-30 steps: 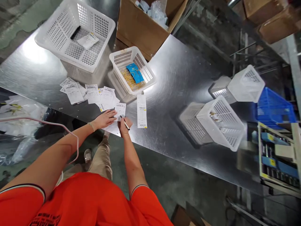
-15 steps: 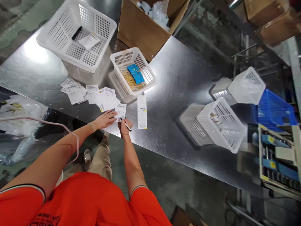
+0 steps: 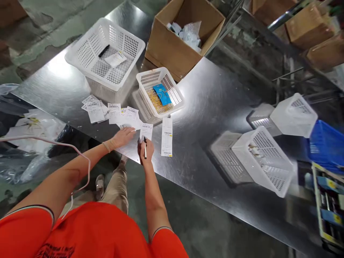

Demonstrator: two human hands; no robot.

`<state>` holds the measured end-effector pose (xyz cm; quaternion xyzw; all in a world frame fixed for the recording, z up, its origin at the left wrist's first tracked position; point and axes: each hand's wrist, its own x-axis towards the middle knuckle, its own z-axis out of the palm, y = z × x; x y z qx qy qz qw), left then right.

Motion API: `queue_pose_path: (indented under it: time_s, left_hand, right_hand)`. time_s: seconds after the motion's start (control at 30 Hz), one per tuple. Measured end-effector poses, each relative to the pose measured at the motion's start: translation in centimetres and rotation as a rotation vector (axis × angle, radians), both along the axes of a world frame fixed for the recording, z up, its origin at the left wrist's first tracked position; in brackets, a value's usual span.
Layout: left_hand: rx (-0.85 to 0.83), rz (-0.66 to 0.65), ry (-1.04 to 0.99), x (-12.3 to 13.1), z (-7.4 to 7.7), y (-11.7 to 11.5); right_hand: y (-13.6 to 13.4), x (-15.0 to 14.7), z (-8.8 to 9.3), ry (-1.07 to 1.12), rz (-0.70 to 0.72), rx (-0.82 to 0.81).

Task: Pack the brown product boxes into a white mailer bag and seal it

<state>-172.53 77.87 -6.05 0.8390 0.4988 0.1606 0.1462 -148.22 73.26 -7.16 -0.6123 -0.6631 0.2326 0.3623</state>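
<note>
My right hand (image 3: 146, 152) is shut on a black marker pen (image 3: 145, 148), whose tip is close to the lower edge of a white barcode slip (image 3: 146, 132). My left hand (image 3: 123, 138) lies flat on overlapping white slips (image 3: 127, 118), its fingertips near that same slip. It holds nothing. A long barcode slip (image 3: 167, 137) lies apart to the right of my right hand. Further left sits a small pile of slips (image 3: 94, 111). Behind them, a small white perforated basket (image 3: 142, 80) holds a blue packet (image 3: 162, 94) on yellow strands.
A brushed steel table (image 3: 209, 107) carries a large white basket (image 3: 107, 36), tilted white baskets (image 3: 264, 161) and a blue crate (image 3: 326, 147). A cardboard box (image 3: 182, 39) of plastic-wrapped items stands behind. A pink cable (image 3: 53, 141) crosses my left arm.
My head has turned, shifting the whole scene in view. The pen now stands more upright, and its tip has come off the slip's middle toward the lower edge. My left hand stays on the slips.
</note>
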Motion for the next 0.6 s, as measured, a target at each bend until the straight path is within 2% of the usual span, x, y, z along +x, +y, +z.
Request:
queue_pose_path:
  time_s: [0.07, 0.1, 0.2, 0.27, 0.4, 0.5, 0.6]
  left_hand:
    - [0.028, 0.186, 0.019, -2.4, -0.1, 1.4]
    - [0.028, 0.216, 0.028, -3.6, -0.1, 1.8]
    - [-0.013, 0.107, 0.049, -5.5, -0.5, 1.3]
    - [-0.037, 0.038, 0.055, -5.2, -0.9, -0.3]
    - [-0.049, 0.022, 0.029, -3.2, -1.5, -3.2]
    - [-0.055, 0.005, 0.001, -2.7, -1.4, -3.6]
    - [-0.070, 0.016, -0.011, -2.7, -1.1, -3.3]
  right_hand:
    - [1.0, 0.2, 0.3, -0.004, -0.021, 0.020]
    - [1.4, 0.2, 0.5, -0.008, -0.036, 0.035]
    - [2.1, -1.0, 1.3, 0.044, -0.098, 0.024]
    - [2.3, -2.9, 1.7, 0.154, -0.124, -0.054]
    - [3.2, -6.8, 1.7, 0.265, -0.149, -0.174]
    - [4.2, -8.0, 1.5, 0.229, -0.170, -0.211]
    - [4.9, -7.8, 1.5, 0.142, -0.145, -0.222]
